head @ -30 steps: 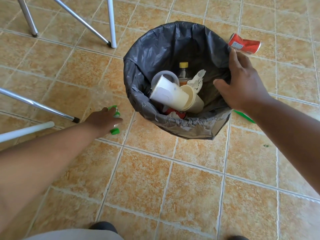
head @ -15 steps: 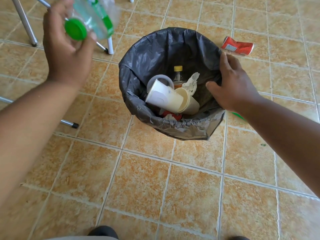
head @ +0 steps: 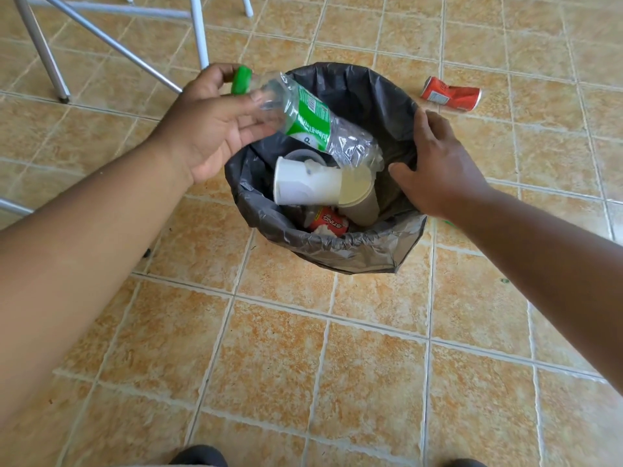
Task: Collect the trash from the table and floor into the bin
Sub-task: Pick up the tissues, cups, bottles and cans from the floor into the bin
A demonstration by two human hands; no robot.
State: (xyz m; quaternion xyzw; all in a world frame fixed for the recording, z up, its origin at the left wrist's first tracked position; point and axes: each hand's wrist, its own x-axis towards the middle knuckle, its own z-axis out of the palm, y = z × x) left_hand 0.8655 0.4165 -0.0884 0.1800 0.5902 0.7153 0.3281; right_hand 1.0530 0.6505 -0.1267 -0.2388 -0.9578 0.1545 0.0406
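Note:
A bin lined with a black bag (head: pixel 340 254) stands on the tiled floor. Inside lie white paper cups (head: pixel 305 185), a red can and crumpled paper. My left hand (head: pixel 209 126) holds a crushed clear plastic bottle (head: pixel 320 126) with a green label and green cap by its neck, tilted over the bin's left rim, the fingers loosening around it. My right hand (head: pixel 438 170) rests on the bin's right rim, gripping the bag edge. A crushed red can (head: pixel 450 95) lies on the floor beyond the bin to the right.
Metal table legs (head: pixel 43 52) stand at the upper left, with another bar (head: pixel 13 207) at the left edge. A small green scrap (head: pixel 450 224) lies on the floor behind my right wrist. My shoe tips (head: pixel 199 456) show at the bottom edge.
My left hand lifted the bottle from the floor left of the bin, raised it high, then brought it over the bin's opening. My right hand stayed on the rim.

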